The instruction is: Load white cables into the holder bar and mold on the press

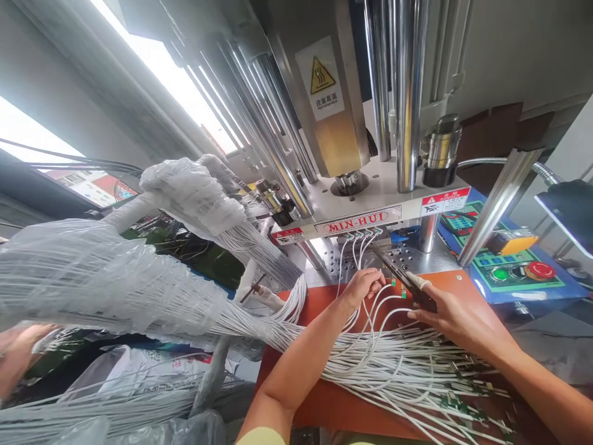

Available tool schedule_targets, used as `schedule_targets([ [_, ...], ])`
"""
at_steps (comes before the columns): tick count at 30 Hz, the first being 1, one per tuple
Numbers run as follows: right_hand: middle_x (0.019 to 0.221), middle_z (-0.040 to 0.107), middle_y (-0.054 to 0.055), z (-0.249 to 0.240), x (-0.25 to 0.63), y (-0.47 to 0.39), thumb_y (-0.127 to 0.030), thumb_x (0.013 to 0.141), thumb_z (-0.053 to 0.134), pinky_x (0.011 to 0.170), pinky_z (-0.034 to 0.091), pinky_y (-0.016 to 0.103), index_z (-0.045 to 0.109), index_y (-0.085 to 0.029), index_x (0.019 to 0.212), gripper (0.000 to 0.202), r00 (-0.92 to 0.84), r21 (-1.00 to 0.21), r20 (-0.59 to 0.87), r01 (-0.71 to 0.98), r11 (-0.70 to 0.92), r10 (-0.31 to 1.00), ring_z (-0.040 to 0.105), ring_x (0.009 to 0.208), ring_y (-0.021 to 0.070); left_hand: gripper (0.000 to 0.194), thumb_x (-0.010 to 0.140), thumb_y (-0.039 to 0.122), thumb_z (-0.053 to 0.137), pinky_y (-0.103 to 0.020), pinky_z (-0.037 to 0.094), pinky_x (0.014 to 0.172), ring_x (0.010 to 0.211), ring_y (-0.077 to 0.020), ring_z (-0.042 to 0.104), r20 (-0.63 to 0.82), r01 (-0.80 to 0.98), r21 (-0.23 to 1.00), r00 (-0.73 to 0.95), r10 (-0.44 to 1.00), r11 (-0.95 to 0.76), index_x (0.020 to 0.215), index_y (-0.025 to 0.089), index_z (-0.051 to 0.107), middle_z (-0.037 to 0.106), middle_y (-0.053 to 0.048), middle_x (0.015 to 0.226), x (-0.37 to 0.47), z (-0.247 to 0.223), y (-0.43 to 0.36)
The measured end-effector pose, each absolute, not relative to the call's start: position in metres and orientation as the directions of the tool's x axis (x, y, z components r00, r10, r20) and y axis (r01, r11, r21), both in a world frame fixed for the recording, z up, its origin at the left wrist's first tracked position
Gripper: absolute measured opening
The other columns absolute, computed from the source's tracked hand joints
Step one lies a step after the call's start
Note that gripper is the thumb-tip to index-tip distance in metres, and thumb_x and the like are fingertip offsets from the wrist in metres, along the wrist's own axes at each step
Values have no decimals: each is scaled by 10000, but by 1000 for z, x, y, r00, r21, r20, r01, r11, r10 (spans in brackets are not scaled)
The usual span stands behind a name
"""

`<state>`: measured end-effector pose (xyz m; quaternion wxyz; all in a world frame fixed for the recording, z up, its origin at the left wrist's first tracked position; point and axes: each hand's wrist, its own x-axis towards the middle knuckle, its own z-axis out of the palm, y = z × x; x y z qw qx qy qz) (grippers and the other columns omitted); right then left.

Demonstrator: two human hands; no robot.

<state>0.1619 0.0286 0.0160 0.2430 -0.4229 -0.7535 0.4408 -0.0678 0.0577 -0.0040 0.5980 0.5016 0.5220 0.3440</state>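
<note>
Daylight through slanting windows (185, 93) brightens a workshop where a steel press (340, 145), its plate (389, 185) marked "MIN-HUI", stands over a red-orange desk (467, 296). White cables (375, 358) fan across the desk, loose ends piled toward the near right; from the left they arrive in thick bundles (185, 194) wrapped in clear plastic. More cable ends (365, 234) sit in a row beneath the plate. At right, a blue control box (569, 290) carries a red button (542, 270).

Bare desk shows at the far right corner, beyond the right hand (424, 301), and along the near left edge; cable crowds the middle, and a perforated metal base (331, 262) borders the far edge. Reaching forward just short of the press, the left hand (365, 287) has its fingers drawn together beside the cables; whether they grip one cannot be told. Angled in from the right, the right hand closes thumb and fingers on a long dark tool (391, 264) pointing toward the press. Green-tipped connectors (403, 295) sit between the hands.
</note>
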Motion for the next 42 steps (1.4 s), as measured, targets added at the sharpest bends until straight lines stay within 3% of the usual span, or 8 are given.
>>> schedule_targets([
  [7, 1353, 586, 78, 18, 161, 27, -517, 845, 585, 1005, 480, 390, 402, -213, 1455, 705, -531, -873, -12, 418, 250, 847, 582, 1167, 258, 275, 803, 401, 505, -228, 302, 481, 452, -78, 348, -220, 164, 969, 235, 947, 185, 641, 178, 506, 402, 61, 497, -64, -2, 57],
  [15, 1074, 699, 54, 19, 159, 27, -502, 807, 607, 928, 515, 405, 463, -217, 1384, 659, -500, -822, -97, 528, 214, 860, 644, 1025, 266, 272, 821, 373, 493, -240, 334, 517, 422, -92, 379, -188, 135, 978, 255, 948, 158, 636, 176, 530, 425, 52, 418, -64, -5, 61],
  [21, 925, 729, 23, 11, 158, 26, -467, 786, 609, 727, 541, 358, 611, -245, 1193, 463, -457, -760, -90, 606, 236, 885, 675, 816, 243, 248, 790, 368, 502, -223, 291, 478, 407, -71, 318, -226, 73, 974, 225, 948, 215, 670, 159, 559, 365, 75, 426, -59, -6, 58],
  [27, 893, 720, 18, 14, 157, 24, -449, 784, 608, 660, 503, 321, 623, -230, 1081, 369, -427, -730, -102, 646, 223, 899, 654, 737, 207, 268, 764, 407, 530, -207, 261, 448, 419, -60, 267, -211, 38, 978, 219, 953, 207, 674, 156, 558, 297, 90, 452, -58, 0, 54],
  [37, 925, 692, 12, 6, 151, 18, -429, 852, 533, 692, 468, 319, 408, -243, 1398, 590, -478, -670, -138, 690, 274, 867, 643, 798, 218, 198, 751, 322, 511, -209, 252, 456, 413, -59, 271, -255, -8, 966, 125, 959, 258, 649, 158, 556, 319, 86, 446, -52, -4, 48],
  [40, 994, 696, 2, 18, 152, 18, -409, 848, 551, 707, 478, 305, 432, -276, 1366, 547, -489, -682, -137, 678, 276, 861, 648, 819, 206, 210, 809, 331, 472, -220, 272, 464, 403, -75, 296, -278, 81, 960, 182, 943, 268, 697, 170, 546, 351, 83, 454, -57, -6, 52],
  [42, 1012, 702, -13, 23, 156, 16, -397, 843, 557, 703, 486, 297, 491, -300, 1282, 454, -484, -686, -154, 680, 259, 862, 659, 828, 202, 181, 839, 326, 482, -233, 311, 503, 428, -98, 383, -241, 266, 946, 195, 951, 185, 753, 182, 549, 447, 62, 481, -60, -8, 54],
])
